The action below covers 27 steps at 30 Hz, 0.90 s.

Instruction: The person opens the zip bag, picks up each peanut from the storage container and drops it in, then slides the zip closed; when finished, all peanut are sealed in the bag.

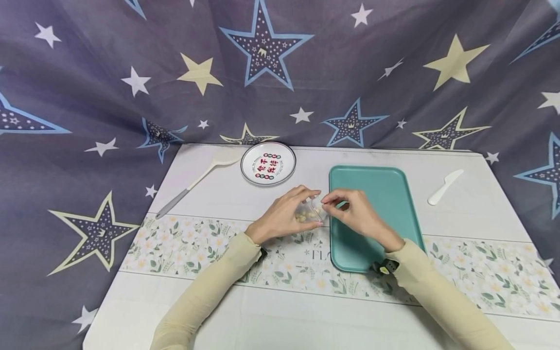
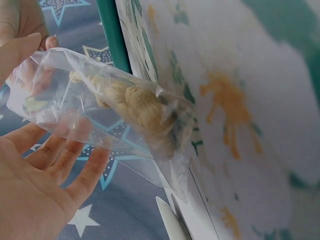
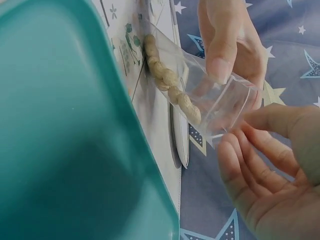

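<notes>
A clear plastic zip bag (image 1: 311,213) with several unshelled peanuts (image 2: 145,107) at its bottom is between both hands. My left hand (image 1: 283,214) grips it from the left, thumb on one side and fingers on the other. In the right wrist view, the left thumb (image 3: 220,67) presses near the bag's upper end. My right hand (image 1: 356,211) pinches the edge of that end between thumb and forefinger, over the left edge of a teal tray (image 1: 393,194). The peanuts lie in the end of the bag close to the tabletop.
A round white plate (image 1: 249,165) with red lettering stands at the back. Left of it lies a spatula (image 1: 201,177) with a grey handle end. A white knife (image 1: 445,187) lies right of the tray. A star-patterned curtain (image 1: 280,97) hangs behind the table.
</notes>
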### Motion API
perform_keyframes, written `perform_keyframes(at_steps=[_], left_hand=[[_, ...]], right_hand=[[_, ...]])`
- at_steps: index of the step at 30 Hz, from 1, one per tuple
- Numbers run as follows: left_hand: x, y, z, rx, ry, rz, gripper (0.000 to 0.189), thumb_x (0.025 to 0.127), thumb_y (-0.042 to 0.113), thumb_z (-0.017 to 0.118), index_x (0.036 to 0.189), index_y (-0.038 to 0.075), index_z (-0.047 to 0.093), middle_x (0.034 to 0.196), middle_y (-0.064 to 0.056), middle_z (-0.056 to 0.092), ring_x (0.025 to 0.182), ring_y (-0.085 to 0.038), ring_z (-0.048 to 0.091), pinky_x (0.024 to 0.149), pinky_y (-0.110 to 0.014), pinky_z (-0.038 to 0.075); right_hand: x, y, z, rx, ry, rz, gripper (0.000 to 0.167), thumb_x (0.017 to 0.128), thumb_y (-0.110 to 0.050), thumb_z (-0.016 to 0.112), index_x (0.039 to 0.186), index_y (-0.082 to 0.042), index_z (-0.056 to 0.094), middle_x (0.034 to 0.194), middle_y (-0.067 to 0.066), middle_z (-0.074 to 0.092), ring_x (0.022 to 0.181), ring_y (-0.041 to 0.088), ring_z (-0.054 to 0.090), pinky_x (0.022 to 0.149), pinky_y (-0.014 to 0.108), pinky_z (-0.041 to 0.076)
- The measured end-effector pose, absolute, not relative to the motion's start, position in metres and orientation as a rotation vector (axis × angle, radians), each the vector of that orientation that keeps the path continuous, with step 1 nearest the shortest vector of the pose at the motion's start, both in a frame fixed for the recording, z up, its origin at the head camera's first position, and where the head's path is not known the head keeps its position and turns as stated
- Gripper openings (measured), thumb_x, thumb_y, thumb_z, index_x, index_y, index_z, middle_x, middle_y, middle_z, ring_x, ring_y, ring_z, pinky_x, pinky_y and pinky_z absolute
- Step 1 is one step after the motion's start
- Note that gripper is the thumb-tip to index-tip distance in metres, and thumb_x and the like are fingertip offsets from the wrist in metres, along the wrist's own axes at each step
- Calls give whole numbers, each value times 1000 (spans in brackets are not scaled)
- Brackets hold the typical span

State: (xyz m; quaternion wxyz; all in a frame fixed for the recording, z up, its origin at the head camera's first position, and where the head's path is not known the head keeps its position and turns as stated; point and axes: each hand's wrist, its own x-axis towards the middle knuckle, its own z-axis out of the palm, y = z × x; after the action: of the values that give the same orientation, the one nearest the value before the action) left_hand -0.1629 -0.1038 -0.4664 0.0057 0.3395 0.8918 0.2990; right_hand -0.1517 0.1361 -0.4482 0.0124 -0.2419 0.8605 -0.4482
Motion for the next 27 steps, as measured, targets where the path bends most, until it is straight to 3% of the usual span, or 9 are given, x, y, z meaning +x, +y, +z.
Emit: perform_keyframes(at_steps=[5,12,19,27], left_hand=[[-163,-103,-466,1067,2801,933,81,86,55,81,152,18,53,132,3,60,119,-14,61,96,-38,59],[-162,-103,-467,1055,2810,922,80,86,55,80,153,21,52,134,5,59,119,-14,61,96,-37,59],[-160,-102,-467,1060,2818,925,81,86,54,80,153,19,51,134,3,60,118,-14,61,94,-37,59],[-160,-100,-465,1075,2838,901,83,85,55,81,154,19,51,133,4,60,116,-13,62,93,-35,60]], right_hand=[[-153,142,-451,-663,2734,-1408,11,96,-11,75,105,-8,79,99,6,80,88,18,73,73,25,62],[-151,146,-453,-636,2760,-1387,12,97,-11,73,108,-7,79,99,9,80,86,22,75,77,34,64],[-147,145,-457,-578,2678,-1375,25,100,-16,70,121,-1,71,99,15,80,86,26,77,73,31,63],[-145,143,-459,-524,2508,-1522,38,106,-26,62,133,1,62,99,20,78,81,36,76,72,47,65]])
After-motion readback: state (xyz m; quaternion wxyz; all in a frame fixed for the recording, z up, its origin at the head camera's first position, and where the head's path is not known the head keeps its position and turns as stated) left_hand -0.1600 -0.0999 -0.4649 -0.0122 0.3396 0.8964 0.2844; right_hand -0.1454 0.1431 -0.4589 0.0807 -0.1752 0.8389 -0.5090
